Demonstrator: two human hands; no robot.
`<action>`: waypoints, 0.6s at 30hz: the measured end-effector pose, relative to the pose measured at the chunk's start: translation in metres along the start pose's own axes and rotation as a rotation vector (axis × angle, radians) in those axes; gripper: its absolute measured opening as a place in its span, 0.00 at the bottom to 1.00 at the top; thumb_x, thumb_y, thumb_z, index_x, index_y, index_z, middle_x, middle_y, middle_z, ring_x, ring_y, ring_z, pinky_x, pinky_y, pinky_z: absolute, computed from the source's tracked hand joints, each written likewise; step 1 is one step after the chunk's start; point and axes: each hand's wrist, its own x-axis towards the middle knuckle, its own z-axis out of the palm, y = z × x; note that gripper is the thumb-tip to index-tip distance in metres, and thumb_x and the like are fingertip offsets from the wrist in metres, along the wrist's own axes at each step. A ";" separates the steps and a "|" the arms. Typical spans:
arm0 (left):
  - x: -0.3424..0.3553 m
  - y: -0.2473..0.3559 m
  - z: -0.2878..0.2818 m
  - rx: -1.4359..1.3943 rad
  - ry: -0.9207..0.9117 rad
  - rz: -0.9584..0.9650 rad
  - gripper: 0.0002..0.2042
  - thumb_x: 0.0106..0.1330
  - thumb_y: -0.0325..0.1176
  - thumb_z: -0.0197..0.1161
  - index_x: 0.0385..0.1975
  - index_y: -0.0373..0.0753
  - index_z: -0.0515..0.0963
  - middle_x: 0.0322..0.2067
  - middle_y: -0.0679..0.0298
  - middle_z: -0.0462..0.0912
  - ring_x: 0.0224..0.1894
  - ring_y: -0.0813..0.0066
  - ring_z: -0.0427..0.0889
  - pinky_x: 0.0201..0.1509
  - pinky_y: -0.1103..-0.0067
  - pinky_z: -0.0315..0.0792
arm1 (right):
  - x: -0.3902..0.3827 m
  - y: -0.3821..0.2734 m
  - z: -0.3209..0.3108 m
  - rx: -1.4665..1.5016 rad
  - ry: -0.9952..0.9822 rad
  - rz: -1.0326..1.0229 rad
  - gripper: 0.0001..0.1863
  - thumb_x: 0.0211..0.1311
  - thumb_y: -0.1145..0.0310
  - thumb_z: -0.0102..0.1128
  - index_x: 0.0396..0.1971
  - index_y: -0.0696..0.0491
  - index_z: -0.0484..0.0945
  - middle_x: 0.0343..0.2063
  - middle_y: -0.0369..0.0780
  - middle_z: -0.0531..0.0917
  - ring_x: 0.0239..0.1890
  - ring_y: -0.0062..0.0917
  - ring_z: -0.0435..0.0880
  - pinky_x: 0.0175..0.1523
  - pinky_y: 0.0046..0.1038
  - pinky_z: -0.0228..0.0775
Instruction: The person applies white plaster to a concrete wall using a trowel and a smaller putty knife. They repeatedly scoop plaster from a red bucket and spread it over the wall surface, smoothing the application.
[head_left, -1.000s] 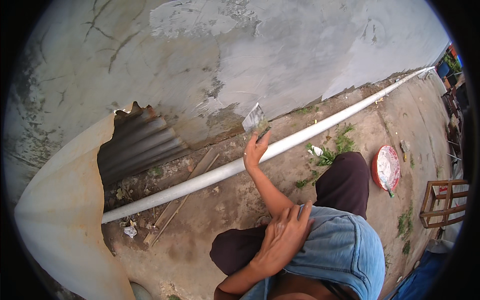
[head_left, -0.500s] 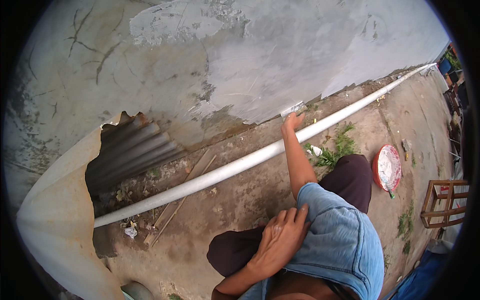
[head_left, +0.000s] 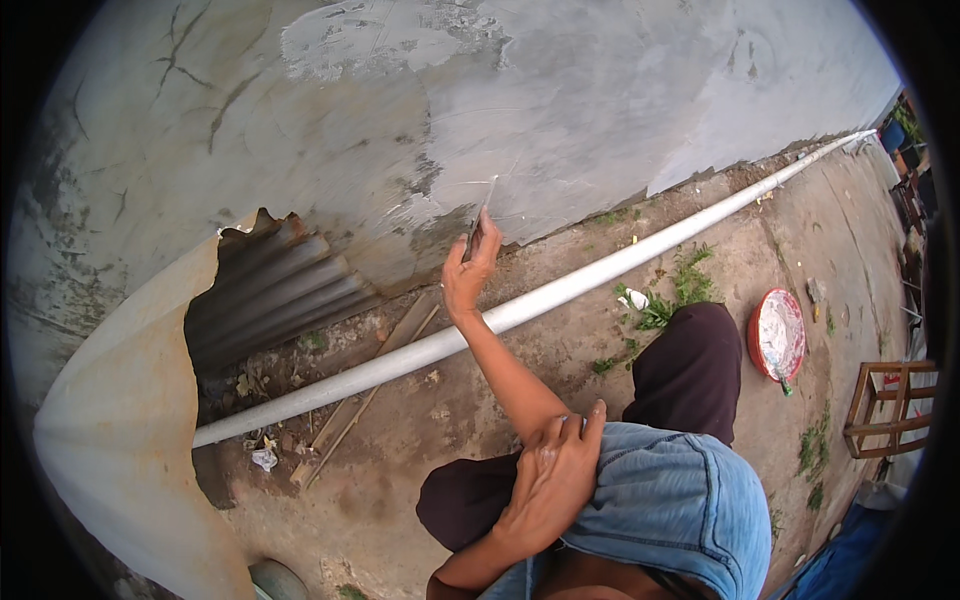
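Note:
My right hand [head_left: 474, 268] reaches out at the foot of the grey wall [head_left: 570, 110]. Its fingers are closed on a putty knife [head_left: 487, 205] whose thin blade shows almost edge-on at the wall; the handle is hidden by the hand. A pale coat of filler covers the wall to the right of the blade, with darker bare plaster to its left. My left hand [head_left: 552, 470] lies across my right upper arm, at the hem of the blue denim sleeve [head_left: 660, 480], its fingers lightly bent over it with no tool in them.
A long white pipe [head_left: 560, 290] runs along the wall's base. Bent corrugated sheet [head_left: 130, 420] stands at left. Beyond my right knee is a red basin [head_left: 780, 335] with white paste. A wooden frame [head_left: 890, 410] lies far right. Weeds [head_left: 690, 280] and wood strips [head_left: 365, 400] lie near the pipe.
My right hand has moved left along the wall's foot with the putty knife, and the blade has turned from nearly level to steep. My left hand stays on the right upper arm.

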 end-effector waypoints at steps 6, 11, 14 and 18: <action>-0.003 -0.005 0.004 -0.016 0.102 0.092 0.24 0.62 0.22 0.53 0.60 0.31 0.68 0.41 0.52 0.79 0.48 0.54 0.79 0.47 0.65 0.77 | -0.033 -0.026 -0.016 0.009 -0.237 -0.037 0.25 0.62 0.82 0.48 0.61 0.61 0.68 0.54 0.52 0.76 0.58 0.42 0.75 0.62 0.36 0.65; -0.003 -0.006 0.011 -0.053 0.128 0.159 0.19 0.69 0.30 0.55 0.58 0.31 0.69 0.41 0.53 0.79 0.47 0.57 0.80 0.48 0.67 0.77 | 0.018 0.073 -0.085 -0.109 0.239 0.487 0.33 0.66 0.75 0.44 0.69 0.69 0.50 0.68 0.55 0.62 0.64 0.42 0.69 0.67 0.28 0.58; -0.003 -0.008 0.013 -0.011 0.124 0.148 0.18 0.70 0.32 0.55 0.57 0.31 0.70 0.41 0.53 0.79 0.46 0.57 0.80 0.49 0.68 0.77 | 0.063 0.109 -0.098 -0.016 0.581 0.770 0.36 0.60 0.79 0.42 0.71 0.66 0.48 0.70 0.57 0.56 0.71 0.43 0.60 0.74 0.30 0.47; 0.000 -0.007 0.012 -0.026 0.114 0.150 0.19 0.69 0.32 0.56 0.57 0.31 0.69 0.40 0.53 0.79 0.45 0.57 0.80 0.49 0.67 0.77 | 0.102 0.165 -0.099 -0.007 0.616 0.925 0.37 0.58 0.80 0.42 0.71 0.64 0.49 0.68 0.56 0.61 0.66 0.43 0.68 0.70 0.32 0.57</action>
